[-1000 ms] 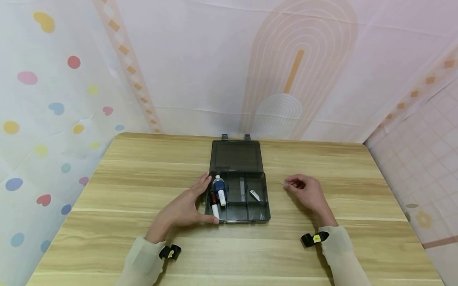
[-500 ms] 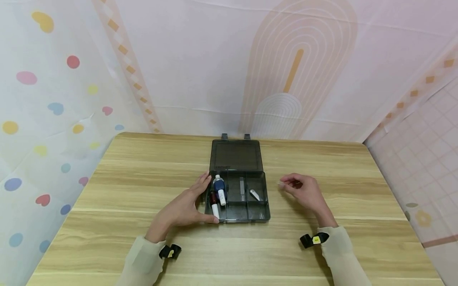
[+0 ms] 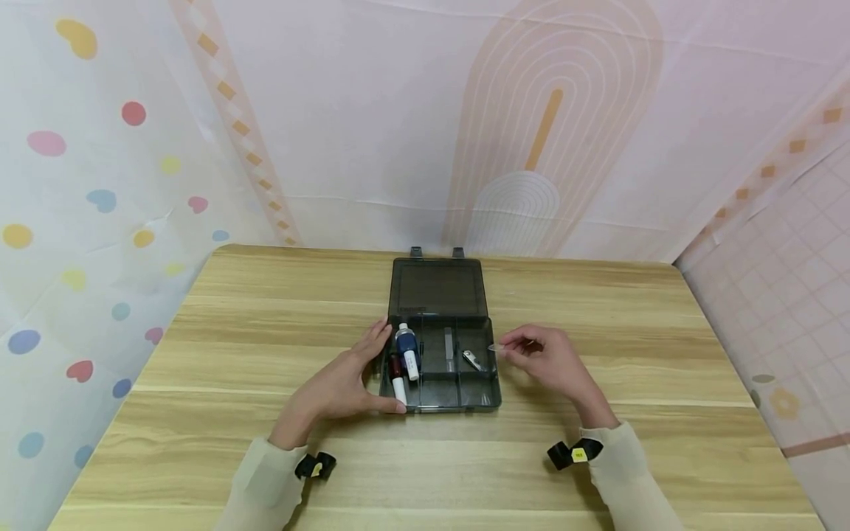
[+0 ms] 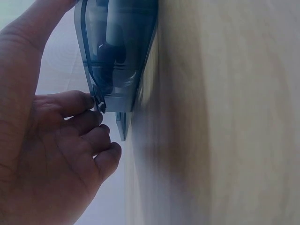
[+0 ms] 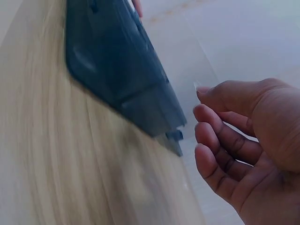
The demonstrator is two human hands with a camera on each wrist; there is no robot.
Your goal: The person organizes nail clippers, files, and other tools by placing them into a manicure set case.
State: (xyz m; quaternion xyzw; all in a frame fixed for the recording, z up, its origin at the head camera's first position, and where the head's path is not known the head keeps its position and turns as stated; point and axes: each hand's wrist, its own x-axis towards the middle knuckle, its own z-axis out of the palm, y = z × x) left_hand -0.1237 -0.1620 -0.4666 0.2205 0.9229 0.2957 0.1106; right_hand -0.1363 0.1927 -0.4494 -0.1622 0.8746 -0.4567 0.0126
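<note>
A dark translucent compartment box [image 3: 440, 391] lies with its lid [image 3: 438, 287] folded back. My left hand [image 3: 341, 383] grips its left side, thumb at the front corner and fingers toward the back. In the left compartments rest dark blue [image 3: 407, 345] and dark red [image 3: 396, 367] small bottles with white caps, like nail polish. A clear strip [image 3: 448, 346] is in the middle back compartment, a nail clipper [image 3: 472, 360] in the right back one. Thumb and forefinger of my right hand [image 3: 547, 361] pinch a small, thin clear piece [image 3: 495, 347] at the box's right rim.
The box sits on a wood-grain table [image 3: 425, 472], whose far edge meets a patterned cloth backdrop [image 3: 372, 147]. Two lid latches [image 3: 458, 252] stick out toward that edge. A black wrist camera [image 3: 575, 453] is strapped to each forearm.
My right hand has moved left with the clear piece, from the table right of the box to its right rim. The left hand and the box have stayed in place.
</note>
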